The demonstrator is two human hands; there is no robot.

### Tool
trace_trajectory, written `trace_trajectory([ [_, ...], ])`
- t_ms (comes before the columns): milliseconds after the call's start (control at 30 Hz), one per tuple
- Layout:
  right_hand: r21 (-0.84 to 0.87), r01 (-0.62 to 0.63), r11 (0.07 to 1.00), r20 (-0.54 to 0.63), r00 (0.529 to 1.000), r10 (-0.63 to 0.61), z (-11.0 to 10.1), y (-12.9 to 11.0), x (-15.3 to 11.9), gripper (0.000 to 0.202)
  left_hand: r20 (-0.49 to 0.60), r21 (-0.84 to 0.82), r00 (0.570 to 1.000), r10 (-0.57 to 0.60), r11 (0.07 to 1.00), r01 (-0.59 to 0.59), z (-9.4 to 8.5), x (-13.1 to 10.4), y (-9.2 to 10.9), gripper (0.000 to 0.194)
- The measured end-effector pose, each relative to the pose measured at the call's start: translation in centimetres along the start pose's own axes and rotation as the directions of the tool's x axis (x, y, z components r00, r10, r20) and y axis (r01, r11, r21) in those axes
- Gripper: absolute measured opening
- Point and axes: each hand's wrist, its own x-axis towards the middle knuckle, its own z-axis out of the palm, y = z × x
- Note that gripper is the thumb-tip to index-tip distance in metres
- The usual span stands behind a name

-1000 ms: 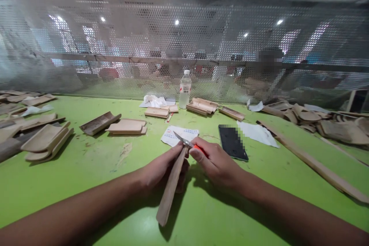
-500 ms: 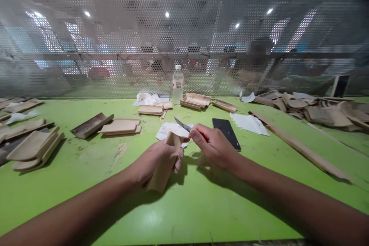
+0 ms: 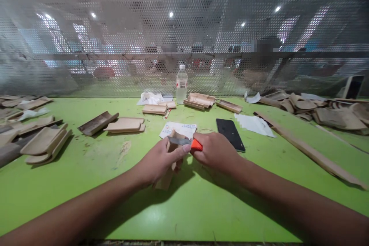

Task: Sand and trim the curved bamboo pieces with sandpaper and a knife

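My left hand (image 3: 161, 159) is closed around a curved bamboo piece (image 3: 165, 183), which slants up from the near side; the palm and fingers cover much of it. My right hand (image 3: 215, 152) grips a knife by its orange-red handle (image 3: 197, 145). The grey knife blade (image 3: 178, 141) points left and lies across the upper end of the bamboo piece. My left thumb rests close against the blade near the handle. Behind both hands lies a printed paper sheet (image 3: 184, 127).
A dark phone (image 3: 230, 133) and white tissue (image 3: 255, 124) lie right of my hands. A long bamboo strip (image 3: 311, 150) and a pile of pieces (image 3: 331, 113) are further right. Stacked bamboo pieces (image 3: 46, 146) lie left. A bottle (image 3: 181, 86) stands before the mesh screen (image 3: 129, 38).
The knife has turned from pointing up and away to lying across the bamboo piece's end. My right hand has rolled over, and my left thumb has come up to the blade.
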Motion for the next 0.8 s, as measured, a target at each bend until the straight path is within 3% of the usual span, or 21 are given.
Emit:
trace_trajectory([
  [133,-0.105,-0.03,0.994,0.005,1.0,0.031,-0.4,-0.2,0.5,0.02,-0.027,-0.021,1.0,-0.003,1.0,0.002,0.3,0.0,-0.2,0.043],
  [533,-0.181,-0.075,0.981,-0.018,0.997,0.073,-0.1,-0.9,0.6,0.021,-0.133,-0.02,0.987,-0.088,0.996,0.086,0.6,0.2,-0.7,0.045],
  [733,-0.197,-0.201,0.96,-0.054,0.979,0.194,0.0,0.8,2.0,0.023,-0.16,-0.32,0.976,-0.15,0.943,0.093,1.0,0.7,-1.4,0.044],
  [800,-0.191,-0.242,0.951,-0.073,0.97,0.232,-0.1,1.6,2.3,0.025,-0.162,-0.339,0.975,-0.151,0.937,0.089,1.0,0.8,-1.6,0.045],
])
